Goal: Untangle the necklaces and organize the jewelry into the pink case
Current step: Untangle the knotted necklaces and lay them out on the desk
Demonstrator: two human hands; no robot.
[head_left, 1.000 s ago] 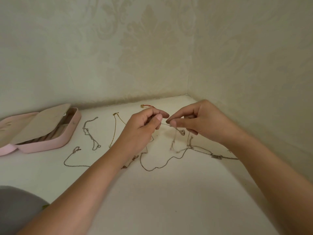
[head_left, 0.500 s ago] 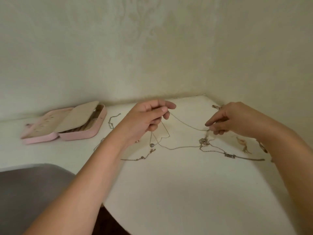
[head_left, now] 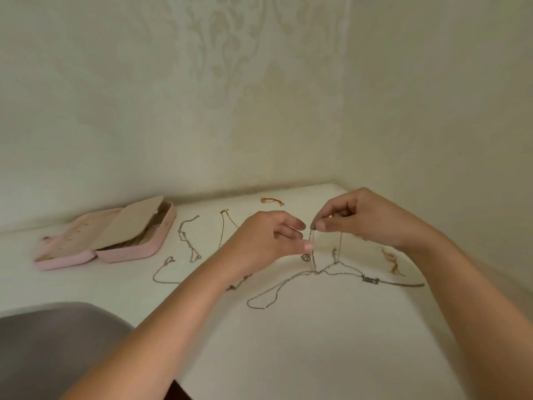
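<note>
Right hand (head_left: 372, 220) and left hand (head_left: 265, 241) have converged near the table's (head_left: 317, 342) back-right corner. Right pinches the chain (head_left: 313, 258) high, left pinches it lower. Knot (head_left: 318, 272) remains below; case (head_left: 129, 251) open, back-left.

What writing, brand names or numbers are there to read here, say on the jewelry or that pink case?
Bar pendant among the tangled chains: dark marks, perhaps letters, too small and blurred to read.
Pink case: no label shows.
Wallpaper: pattern only, no words.
</note>
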